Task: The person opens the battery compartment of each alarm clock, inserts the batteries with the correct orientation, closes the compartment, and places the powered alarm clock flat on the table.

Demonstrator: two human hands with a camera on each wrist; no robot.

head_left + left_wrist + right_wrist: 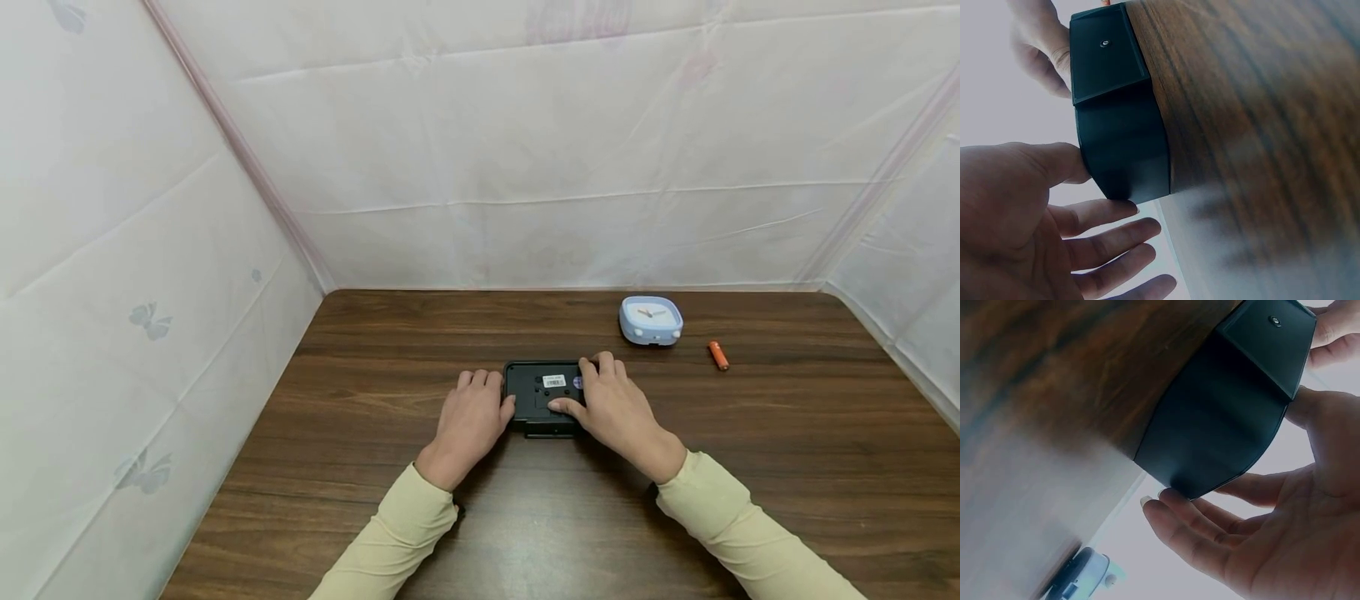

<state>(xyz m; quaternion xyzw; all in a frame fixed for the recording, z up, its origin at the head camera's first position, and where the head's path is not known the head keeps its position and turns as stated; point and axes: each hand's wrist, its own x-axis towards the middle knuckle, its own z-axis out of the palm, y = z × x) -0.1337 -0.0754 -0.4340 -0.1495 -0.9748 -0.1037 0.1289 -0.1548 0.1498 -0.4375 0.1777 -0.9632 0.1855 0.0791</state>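
A black box-like device (534,403) lies on the wooden table with a flat panel facing up. A white barcode label and a small purple sticker show on that panel. My left hand (471,414) holds its left end, thumb at the near edge and index fingertip at the far corner, the other fingers spread beyond it. My right hand (618,408) grips the right end, its thumb lying over the panel and its fingers round the far side. In the left wrist view the device's dark side (1124,147) shows a small screw.
A light blue alarm clock (651,321) stands toward the back right of the table (390,333). An orange battery (717,356) lies to its right. White patterned sheeting (480,167) rises behind the table and at both sides.
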